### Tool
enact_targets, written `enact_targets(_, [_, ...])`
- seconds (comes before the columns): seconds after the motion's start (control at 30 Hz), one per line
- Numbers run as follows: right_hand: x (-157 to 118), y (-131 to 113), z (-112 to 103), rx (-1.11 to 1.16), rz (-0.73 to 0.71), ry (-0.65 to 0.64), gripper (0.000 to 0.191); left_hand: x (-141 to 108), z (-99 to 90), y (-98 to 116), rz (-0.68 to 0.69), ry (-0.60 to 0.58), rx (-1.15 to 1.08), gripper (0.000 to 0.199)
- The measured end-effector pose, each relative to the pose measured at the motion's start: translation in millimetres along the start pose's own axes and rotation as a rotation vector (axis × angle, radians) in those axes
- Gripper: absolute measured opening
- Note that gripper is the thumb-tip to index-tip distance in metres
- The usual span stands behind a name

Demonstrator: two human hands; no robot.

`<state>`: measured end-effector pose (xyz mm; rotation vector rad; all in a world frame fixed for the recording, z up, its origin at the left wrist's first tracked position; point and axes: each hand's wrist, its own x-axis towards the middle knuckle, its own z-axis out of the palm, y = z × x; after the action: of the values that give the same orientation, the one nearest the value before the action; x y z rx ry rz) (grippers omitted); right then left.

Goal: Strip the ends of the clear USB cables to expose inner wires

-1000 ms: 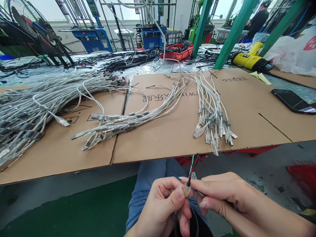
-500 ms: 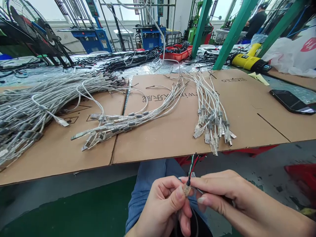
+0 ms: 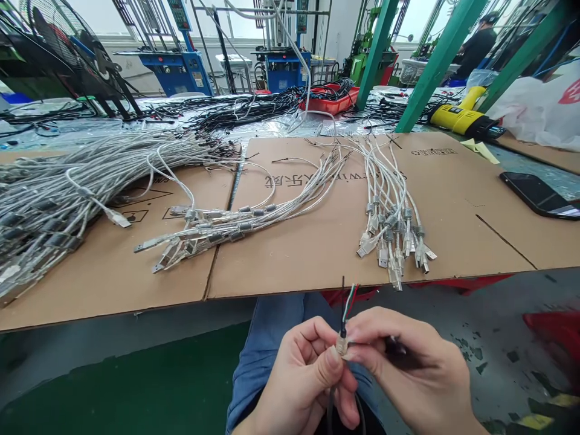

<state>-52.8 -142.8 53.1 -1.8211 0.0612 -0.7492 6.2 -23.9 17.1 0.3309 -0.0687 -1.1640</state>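
Above my lap, my left hand [image 3: 312,374] pinches a dark cable [image 3: 330,411] just below its stripped end. Black, green, white and red wires [image 3: 348,305] stick up from that end, above a beige wrapped collar [image 3: 341,345]. My right hand [image 3: 403,362] is closed, thumb and forefinger pressed at the collar's right side. A dark object, partly hidden, lies within the right palm; I cannot make out what it is. Beyond the hands, a bunch of clear-grey USB cables [image 3: 394,223] lies on the cardboard [image 3: 290,266], its plugs at the near edge.
Another USB cable bunch [image 3: 217,229] lies at centre left, beside a large cable pile [image 3: 90,175]. A phone [image 3: 539,194] and a yellow heat gun [image 3: 457,119] are on the right. Black cables and a red tray [image 3: 333,104] lie behind. A person [image 3: 478,45] is far back.
My right hand has drawn its fingers in and now pinches at the collar. The black wire has separated from the others and stands upright. The view has shifted slightly.
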Motion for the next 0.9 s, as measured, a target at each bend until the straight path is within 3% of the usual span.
enact_targets(0.17, [-1, 0, -4, 0.105, 0.149, -0.038, 0.018, 1, -4.1, 0, -0.024, -0.043, -0.031, 0.010])
enact_targets(0.53, [-15, 12, -13, 0.127, 0.232, -0.070, 0.021, 0, 1.3, 8, -0.138, 0.037, -0.029, 0.015])
enact_targets(0.67, [-13, 3, -27, 0.071, 0.318, -0.276, 0.033, 1, -0.3, 7, -0.120, 0.063, 0.061, 0.019])
enact_targets(0.8, [0, -13, -37, -0.090, 0.181, -0.499, 0.034, 1, -0.7, 6, -0.093, 0.083, 0.109, 0.021])
enact_targets(0.9, [12, -20, -37, -0.213, 0.166, -0.627, 0.026, 0, 0.6, 4, -0.060, 0.064, 0.105, 0.018])
